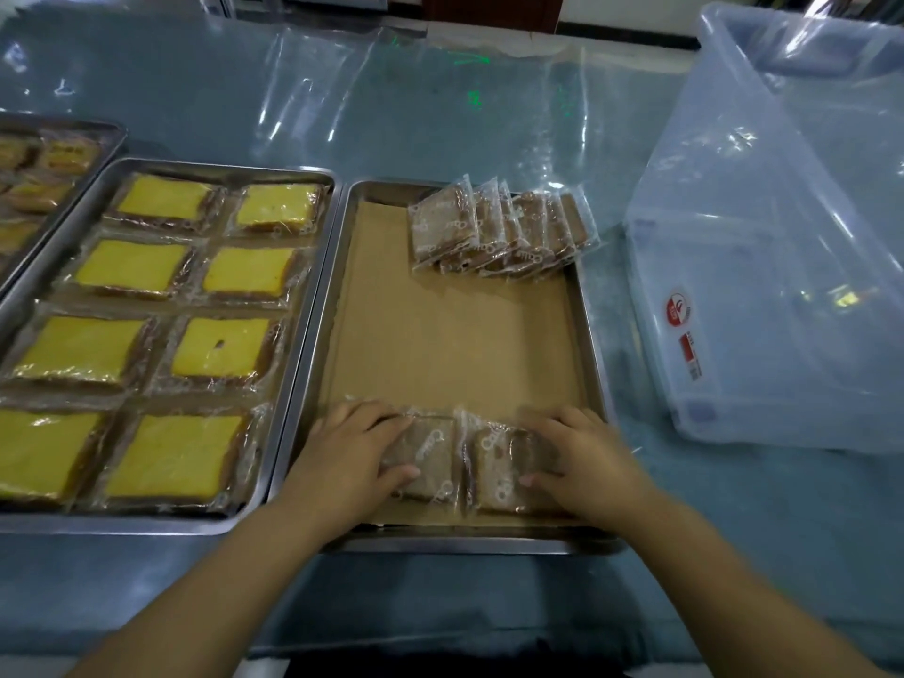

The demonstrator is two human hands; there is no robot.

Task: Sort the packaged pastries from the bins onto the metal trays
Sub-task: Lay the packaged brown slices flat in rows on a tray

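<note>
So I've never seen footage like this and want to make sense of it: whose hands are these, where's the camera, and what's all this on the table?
There is no machine here. A person wears a camera on the head, looking down at their own bare hands, and this is the only view. The left hand grips one brown pastry packet. The right hand grips a second packet beside it. Both packets are at the near end of a paper-lined metal tray. A leaning row of brown packets stands in that tray's far right corner. To the left, another tray holds yellow cake slices in clear wrap. A clear plastic bin sits to the right.
</note>
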